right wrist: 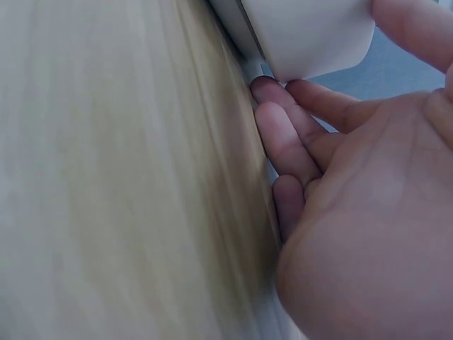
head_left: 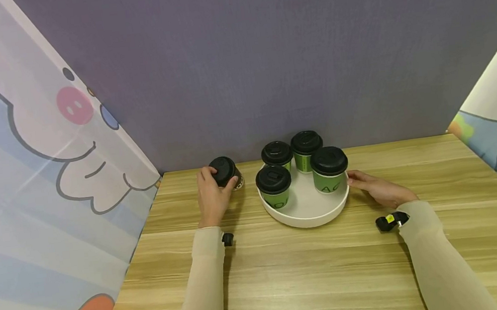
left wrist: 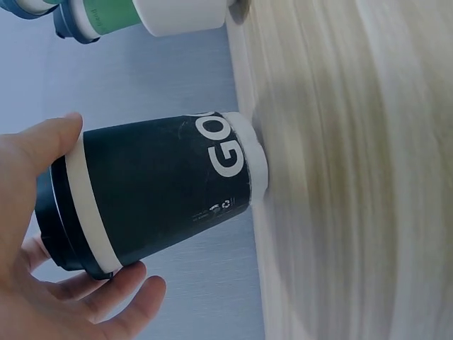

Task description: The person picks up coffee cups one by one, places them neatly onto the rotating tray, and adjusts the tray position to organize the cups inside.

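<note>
My left hand [head_left: 214, 199] holds a dark paper coffee cup [left wrist: 163, 188] by its black lid [head_left: 223, 171], left of the tray. White letters mark the cup's side, and its base is at the tabletop; whether it fully rests there I cannot tell. A round white tray [head_left: 308, 222] carries several green paper cups with black lids, among them a front left cup [head_left: 277, 198] and a larger right cup [head_left: 329, 182]. At the tray's right side is my right hand [head_left: 381, 190], thumb against the wall and fingers [right wrist: 283, 138] at its lower edge.
The wooden table [head_left: 311, 279] ends at a grey-purple wall panel [head_left: 275, 61] just behind the cups. Cartoon-printed curtains [head_left: 30, 198] hang at the left and right sides. A black strap device [head_left: 392, 220] sits at the right wrist.
</note>
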{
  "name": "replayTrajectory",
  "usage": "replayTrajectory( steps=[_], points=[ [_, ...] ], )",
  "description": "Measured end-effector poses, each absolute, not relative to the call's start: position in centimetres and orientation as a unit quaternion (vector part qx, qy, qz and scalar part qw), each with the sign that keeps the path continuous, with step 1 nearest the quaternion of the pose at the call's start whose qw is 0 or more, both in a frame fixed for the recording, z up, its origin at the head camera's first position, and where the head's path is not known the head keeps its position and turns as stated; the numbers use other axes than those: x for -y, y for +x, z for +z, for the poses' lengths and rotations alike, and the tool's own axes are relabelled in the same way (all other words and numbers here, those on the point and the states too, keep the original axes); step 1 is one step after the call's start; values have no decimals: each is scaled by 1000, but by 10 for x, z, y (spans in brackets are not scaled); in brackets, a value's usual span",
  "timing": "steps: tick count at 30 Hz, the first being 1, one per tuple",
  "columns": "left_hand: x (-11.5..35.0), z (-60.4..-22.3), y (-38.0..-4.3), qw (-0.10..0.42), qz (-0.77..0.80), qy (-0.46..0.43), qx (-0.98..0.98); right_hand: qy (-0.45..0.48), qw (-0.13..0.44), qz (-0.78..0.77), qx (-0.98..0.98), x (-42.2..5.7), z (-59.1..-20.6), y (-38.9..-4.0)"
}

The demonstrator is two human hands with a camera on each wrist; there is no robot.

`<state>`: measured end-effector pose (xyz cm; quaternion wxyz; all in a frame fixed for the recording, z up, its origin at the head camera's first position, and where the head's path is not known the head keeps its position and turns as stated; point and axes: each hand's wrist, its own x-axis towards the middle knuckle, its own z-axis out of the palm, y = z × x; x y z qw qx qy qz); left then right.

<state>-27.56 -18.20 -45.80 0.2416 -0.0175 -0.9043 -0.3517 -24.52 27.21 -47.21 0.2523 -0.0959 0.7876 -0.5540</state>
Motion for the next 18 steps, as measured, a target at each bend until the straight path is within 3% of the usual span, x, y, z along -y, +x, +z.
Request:
replayTrajectory(
  steps=[9, 18],
  points=[
    [180, -449, -273, 239, -367, -13, 899, -108, 251, -552, -788, -274, -475, -247],
    [178, -441, -269, 203, -370, -10, 907, -128, 243, -551, -788, -274, -476, -247]
  ],
)
